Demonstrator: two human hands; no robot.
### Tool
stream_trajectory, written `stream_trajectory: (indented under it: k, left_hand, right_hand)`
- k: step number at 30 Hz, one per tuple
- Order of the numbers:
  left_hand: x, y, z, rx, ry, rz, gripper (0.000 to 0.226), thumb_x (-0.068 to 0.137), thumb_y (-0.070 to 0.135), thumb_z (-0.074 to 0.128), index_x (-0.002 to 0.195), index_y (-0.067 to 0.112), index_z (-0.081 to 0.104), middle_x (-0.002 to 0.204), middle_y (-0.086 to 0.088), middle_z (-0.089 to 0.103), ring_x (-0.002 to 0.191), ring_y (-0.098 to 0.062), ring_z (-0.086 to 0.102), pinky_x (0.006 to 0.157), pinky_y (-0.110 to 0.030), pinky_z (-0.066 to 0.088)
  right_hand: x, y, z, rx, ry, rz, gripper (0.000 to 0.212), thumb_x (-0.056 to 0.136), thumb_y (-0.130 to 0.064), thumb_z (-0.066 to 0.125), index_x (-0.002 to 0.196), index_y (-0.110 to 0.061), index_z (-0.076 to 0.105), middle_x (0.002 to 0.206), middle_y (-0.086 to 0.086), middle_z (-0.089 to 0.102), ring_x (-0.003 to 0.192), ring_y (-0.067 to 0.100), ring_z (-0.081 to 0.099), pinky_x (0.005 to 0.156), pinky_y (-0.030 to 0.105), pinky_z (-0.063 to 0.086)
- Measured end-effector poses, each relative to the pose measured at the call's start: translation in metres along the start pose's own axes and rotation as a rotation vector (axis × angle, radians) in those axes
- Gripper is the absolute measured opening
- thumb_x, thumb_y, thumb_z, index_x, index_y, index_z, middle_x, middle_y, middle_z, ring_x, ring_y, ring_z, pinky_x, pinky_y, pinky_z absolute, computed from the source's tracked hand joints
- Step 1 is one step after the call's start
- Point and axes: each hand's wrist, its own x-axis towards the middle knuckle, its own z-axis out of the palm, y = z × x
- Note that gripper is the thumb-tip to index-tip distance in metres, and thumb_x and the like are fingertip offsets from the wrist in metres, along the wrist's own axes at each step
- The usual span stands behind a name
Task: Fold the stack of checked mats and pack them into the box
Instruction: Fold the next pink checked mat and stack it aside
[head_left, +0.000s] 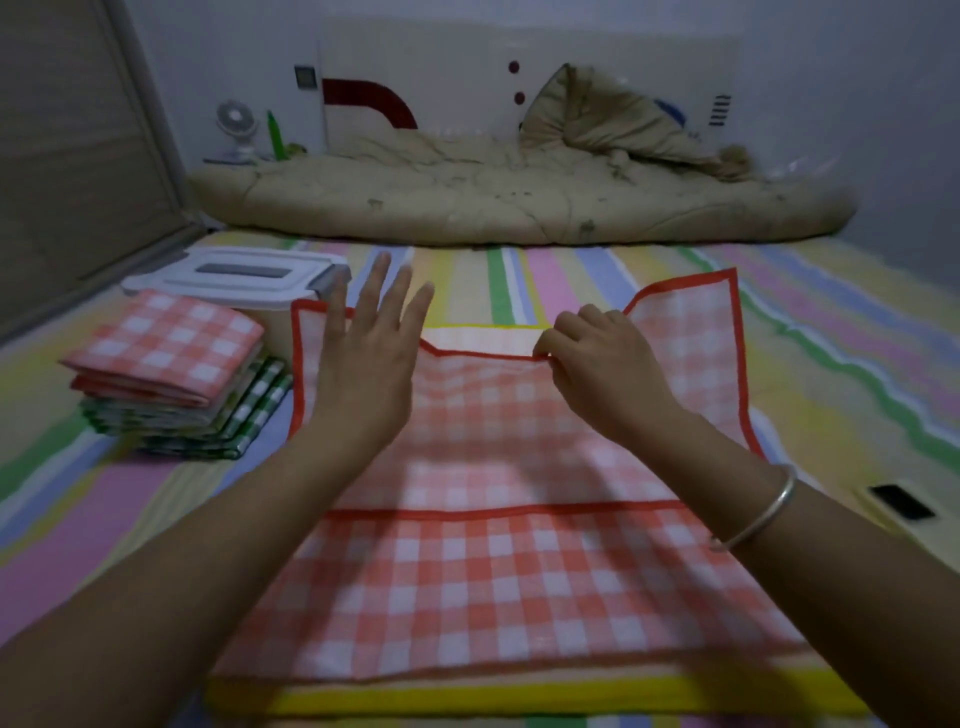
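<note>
Surface: bed with a striped sheet (831, 364) in pink, green, blue and yellow bands.
Far end: a rumpled beige quilt (493, 197) against a white headboard (467, 62) with a dark red curve.
Far left corner: a small white fan (236, 124).
Centre, before me: a red checked mat (493, 571), spread with its far edge partly folded toward me, lying on a yellow-edged mat (519, 696).
Left of it: a pile of folded mats (171, 374), red checks on top and green below; just behind, the box (244, 275) with its white lid on.
My left hand (363, 358): fingers straight and spread wide over the mat's far left part, holding nothing.
My right hand (602, 364): pinching the mat's red border; a silver bangle (763, 514) on the wrist.
Right: a small black object (898, 501), too dim to identify.
</note>
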Motion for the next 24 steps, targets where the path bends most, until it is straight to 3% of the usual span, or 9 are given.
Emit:
stream_trajectory:
  k: [2, 3, 5, 8, 12, 15, 18, 21, 24]
  left_hand:
    - [0.003, -0.006, 0.004, 0.068, -0.075, -0.006, 0.038, 0.072, 0.001, 0.063, 0.107, 0.013, 0.069, 0.103, -0.013, 0.069, 0.121, -0.034, 0.051, 0.117, -0.05, 0.0]
    - [0.002, -0.007, 0.006, 0.085, -0.106, -0.014, 0.024, 0.072, 0.003, 0.066, 0.092, 0.016, 0.072, 0.081, -0.008, 0.069, 0.103, -0.033, 0.057, 0.114, -0.05, 0.01]
    - [-0.003, -0.005, 0.009, 0.081, -0.154, -0.019, 0.015, 0.07, 0.005, 0.071, 0.076, 0.018, 0.073, 0.065, -0.005, 0.064, 0.082, -0.031, 0.058, 0.099, -0.047, 0.029]
    - [-0.012, -0.002, 0.014, 0.051, -0.141, -0.037, 0.013, 0.063, 0.002, 0.074, 0.069, 0.014, 0.069, 0.06, -0.008, 0.06, 0.069, -0.031, 0.059, 0.082, -0.042, 0.037]
    - [-0.012, -0.004, 0.013, 0.031, -0.112, -0.051, 0.016, 0.06, 0.002, 0.075, 0.065, 0.014, 0.065, 0.056, -0.009, 0.058, 0.059, -0.031, 0.056, 0.071, -0.038, 0.039]
    - [-0.013, -0.005, 0.015, 0.015, -0.1, -0.061, 0.015, 0.063, 0.003, 0.074, 0.067, 0.014, 0.066, 0.058, -0.009, 0.059, 0.06, -0.031, 0.057, 0.071, -0.038, 0.039]
    - [-0.019, -0.005, 0.019, -0.005, -0.077, -0.075, 0.011, 0.069, 0.004, 0.071, 0.072, 0.014, 0.068, 0.062, -0.008, 0.061, 0.064, -0.032, 0.059, 0.071, -0.038, 0.039]
    - [-0.027, -0.004, 0.021, -0.045, -0.041, -0.097, 0.011, 0.072, 0.004, 0.065, 0.074, 0.014, 0.07, 0.063, -0.008, 0.062, 0.066, -0.033, 0.059, 0.067, -0.037, 0.036]
    - [-0.034, -0.002, 0.019, -0.076, -0.027, -0.124, 0.013, 0.073, 0.009, 0.058, 0.074, 0.015, 0.069, 0.063, -0.008, 0.062, 0.065, -0.033, 0.059, 0.067, -0.037, 0.037]
  right_hand:
    - [-0.011, -0.002, -0.007, 0.05, 0.026, 0.03, 0.026, 0.069, 0.001, 0.071, 0.089, -0.014, 0.069, 0.081, 0.005, 0.062, 0.075, 0.031, 0.056, 0.063, 0.036, 0.041]
    - [-0.016, -0.004, -0.01, 0.095, 0.041, 0.055, 0.029, 0.069, 0.001, 0.071, 0.093, -0.014, 0.069, 0.086, 0.005, 0.064, 0.08, 0.03, 0.057, 0.066, 0.037, 0.044]
    - [-0.027, -0.007, -0.019, 0.169, 0.068, 0.114, 0.031, 0.073, 0.001, 0.066, 0.1, -0.012, 0.068, 0.097, 0.005, 0.065, 0.091, 0.027, 0.057, 0.074, 0.038, 0.047]
    - [-0.044, -0.014, -0.024, 0.322, 0.04, 0.185, 0.024, 0.079, -0.002, 0.056, 0.095, -0.017, 0.065, 0.091, -0.002, 0.063, 0.087, 0.018, 0.054, 0.07, 0.031, 0.044]
    - [-0.065, -0.003, 0.0, 0.622, -0.288, 0.484, 0.032, 0.088, -0.005, 0.053, 0.11, -0.025, 0.062, 0.097, -0.013, 0.061, 0.089, 0.006, 0.056, 0.075, 0.024, 0.048]
    - [-0.076, 0.023, 0.022, 0.995, -0.311, 1.123, 0.039, 0.095, -0.007, 0.05, 0.133, -0.016, 0.05, 0.113, 0.002, 0.059, 0.09, 0.02, 0.063, 0.071, 0.031, 0.054]
    - [-0.082, 0.041, 0.023, 1.383, -0.096, 1.623, 0.057, 0.097, 0.0, 0.042, 0.149, -0.012, 0.024, 0.12, 0.018, 0.054, 0.083, 0.026, 0.063, 0.046, 0.027, 0.054]
    - [-0.089, 0.046, 0.021, 1.373, 0.063, 1.736, 0.06, 0.095, 0.002, 0.039, 0.151, -0.011, 0.022, 0.115, 0.015, 0.054, 0.09, 0.026, 0.061, 0.047, 0.026, 0.054]
    - [-0.088, 0.03, 0.011, 0.974, -0.094, 1.525, 0.049, 0.078, -0.02, 0.054, 0.127, -0.016, 0.059, 0.093, 0.006, 0.067, 0.079, 0.026, 0.067, 0.072, 0.042, 0.059]
